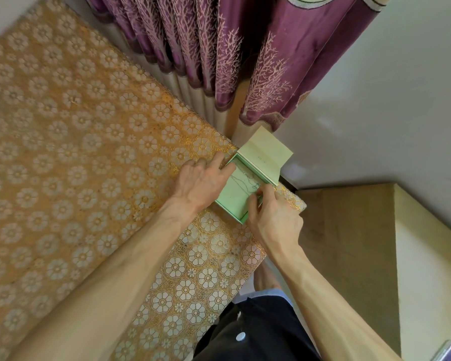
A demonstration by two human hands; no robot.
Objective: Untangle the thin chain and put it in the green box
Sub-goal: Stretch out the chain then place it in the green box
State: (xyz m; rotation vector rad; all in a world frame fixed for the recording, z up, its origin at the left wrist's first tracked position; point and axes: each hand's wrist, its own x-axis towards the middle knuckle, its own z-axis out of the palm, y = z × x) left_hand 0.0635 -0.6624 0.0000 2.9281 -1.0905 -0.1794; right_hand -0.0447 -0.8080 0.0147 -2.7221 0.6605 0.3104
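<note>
A pale green box [232,198] lies open at the table's far right corner, its cream lid [264,155] hinged up behind it. A thin silvery chain [246,182] lies in loose loops on the green lining inside. My left hand [202,182] rests on the box's left side, fingers fairly straight, fingertips on the rim and the cloth. My right hand [274,217] is at the box's right wall with curled fingers, thumb and fingertips close together over the chain's near end; whether they pinch the chain or the box wall I cannot tell.
The table [89,165] wears an orange cloth with white flowers. Purple patterned curtains [219,53] hang behind the box. To the right the table ends above a wooden floor [349,230] and a white wall [388,113]. My dark clothing [258,332] is below.
</note>
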